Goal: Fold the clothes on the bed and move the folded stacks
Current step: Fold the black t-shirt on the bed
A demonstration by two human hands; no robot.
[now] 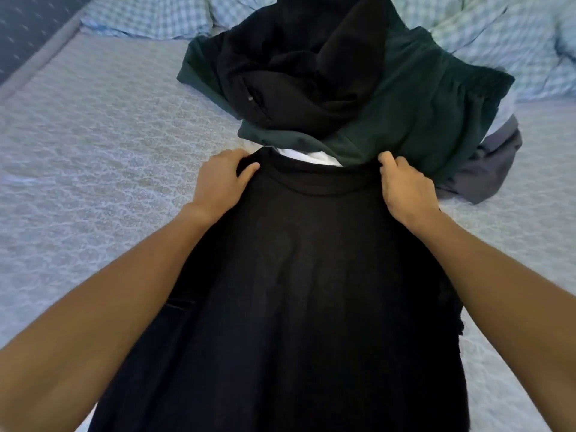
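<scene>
Head view shows the black shirt [299,275] spread on the bed [93,135], both shoulders pinched: left hand [223,182] and right hand [405,188], set apart. Soft and light, it looks likely to sag; the shoulder seams seem the best hold.

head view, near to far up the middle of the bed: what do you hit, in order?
Black shirt spread flat, left hand and right hand gripping its shoulders → white garment → dark green garment → black garment heaped on it → checked bedding.
</scene>
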